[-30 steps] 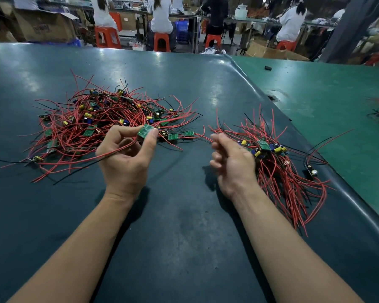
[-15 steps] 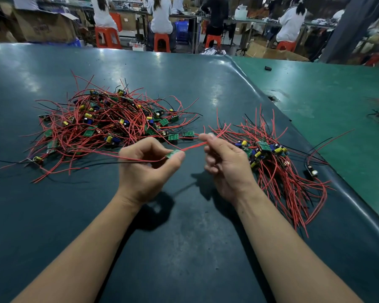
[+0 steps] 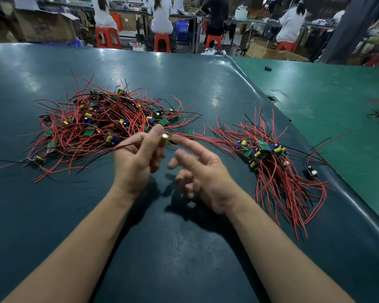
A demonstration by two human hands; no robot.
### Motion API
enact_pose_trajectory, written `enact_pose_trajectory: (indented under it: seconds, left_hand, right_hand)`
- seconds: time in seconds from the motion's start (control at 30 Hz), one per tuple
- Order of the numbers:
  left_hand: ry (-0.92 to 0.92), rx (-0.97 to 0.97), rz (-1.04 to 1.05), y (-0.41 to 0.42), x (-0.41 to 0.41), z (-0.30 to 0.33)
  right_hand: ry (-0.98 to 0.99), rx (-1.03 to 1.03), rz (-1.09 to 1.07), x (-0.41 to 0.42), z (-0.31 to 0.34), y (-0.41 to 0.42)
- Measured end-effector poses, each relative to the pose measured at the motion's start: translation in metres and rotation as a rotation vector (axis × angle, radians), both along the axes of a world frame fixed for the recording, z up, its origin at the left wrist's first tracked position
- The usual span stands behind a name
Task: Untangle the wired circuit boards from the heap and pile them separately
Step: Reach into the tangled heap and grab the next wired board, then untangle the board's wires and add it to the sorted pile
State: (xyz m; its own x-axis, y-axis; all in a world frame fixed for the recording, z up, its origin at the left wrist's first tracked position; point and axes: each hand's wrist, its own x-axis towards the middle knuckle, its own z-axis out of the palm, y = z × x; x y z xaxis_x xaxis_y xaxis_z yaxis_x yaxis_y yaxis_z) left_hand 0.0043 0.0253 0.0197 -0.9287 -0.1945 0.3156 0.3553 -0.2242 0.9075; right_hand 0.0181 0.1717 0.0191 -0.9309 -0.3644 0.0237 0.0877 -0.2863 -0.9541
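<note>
Pinching one wired circuit board (image 3: 165, 138) between thumb and fingers, the left hand (image 3: 138, 160) holds it above the dark mat (image 3: 53, 215), its red and black leads trailing left. Just beside it, the right hand (image 3: 202, 171) hovers with fingers spread, holding nothing. A tangled heap (image 3: 101, 123) lies toward the mat's left edge; the sorted pile (image 3: 278, 162) lies near its right edge.
</note>
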Motion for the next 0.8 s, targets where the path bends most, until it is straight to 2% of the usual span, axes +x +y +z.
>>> enact_pose_trajectory:
  seconds: [0.07, 0.17, 0.23, 0.3, 0.43, 0.47, 0.53, 0.63, 0.7, 0.8]
  left_hand:
    - [-0.064, -0.043, -0.073, 0.006, 0.001, -0.004]
    - [-0.061, -0.06, -0.075, 0.012, 0.003, -0.003]
    - [-0.091, -0.104, -0.061, 0.013, 0.003, -0.002]
    - [-0.149, -0.123, -0.039, 0.013, 0.004, -0.001]
    - [-0.104, -0.129, 0.055, 0.013, 0.006, 0.005]
    - [-0.074, -0.163, 0.11, 0.012, 0.005, 0.004]
    - [-0.02, -0.302, 0.262, 0.006, 0.002, 0.0]
    - [-0.038, -0.669, 0.524, -0.005, -0.003, -0.008]
    - [-0.057, -0.885, 0.609, -0.011, -0.005, -0.012]
    - [-0.046, -1.05, 0.7, -0.02, -0.01, -0.015]
  right_hand:
    - [0.18, 0.118, -0.015, 0.004, -0.005, -0.006]
    - [0.47, 0.283, -0.244, 0.003, -0.007, -0.005]
    - [0.58, 0.332, -0.347, 0.004, -0.007, -0.007]
    - [0.494, 0.228, -0.471, 0.002, -0.006, -0.008]
    - [0.01, -0.273, -0.858, -0.011, 0.003, 0.012]
    - [-0.073, -0.344, -0.916, -0.013, 0.003, 0.019]
    - [-0.13, -0.337, -0.959, -0.017, 0.0, 0.024]
    - [-0.079, -0.237, -0.918, -0.019, -0.005, 0.018]
    - [-0.058, -0.184, -0.892, -0.02, -0.005, 0.016]
    - [-0.04, -0.105, -0.831, -0.019, -0.006, 0.017]
